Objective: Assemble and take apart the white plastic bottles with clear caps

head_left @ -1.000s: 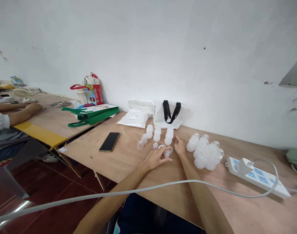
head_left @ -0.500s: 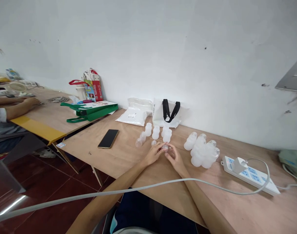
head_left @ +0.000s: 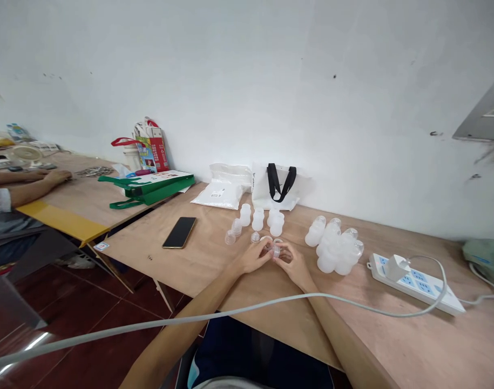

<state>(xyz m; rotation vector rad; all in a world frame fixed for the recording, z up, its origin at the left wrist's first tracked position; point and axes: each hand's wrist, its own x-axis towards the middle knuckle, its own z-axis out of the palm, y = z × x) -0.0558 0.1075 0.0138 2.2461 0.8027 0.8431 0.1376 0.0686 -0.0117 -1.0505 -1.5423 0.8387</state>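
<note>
My left hand (head_left: 255, 256) and my right hand (head_left: 293, 265) meet at the middle of the table, fingers curled round a small clear plastic cap (head_left: 276, 252) with ridged sides. Part of it is hidden by the fingertips. Just beyond them stand several frosted, waisted plastic bottles (head_left: 257, 219) with no caps on. To the left of my fingers lie a small clear piece (head_left: 255, 237) and a few clear domed caps (head_left: 230, 237). Off to the right, a cluster of frosted bottles (head_left: 327, 262) stands with clear domes on top.
A black phone (head_left: 179, 233) lies left. White plastic packaging (head_left: 224, 189) and a black-handled bag (head_left: 263, 186) rest against the wall. A power strip (head_left: 417, 283) sits right, its cable (head_left: 230, 313) crossing before my forearms. Another person's hand (head_left: 57, 177) is at the neighbouring table.
The clear cap has been turned between my fingers, so its ridged side now shows. Both hands stay nearly in place; the view has shifted slightly.
</note>
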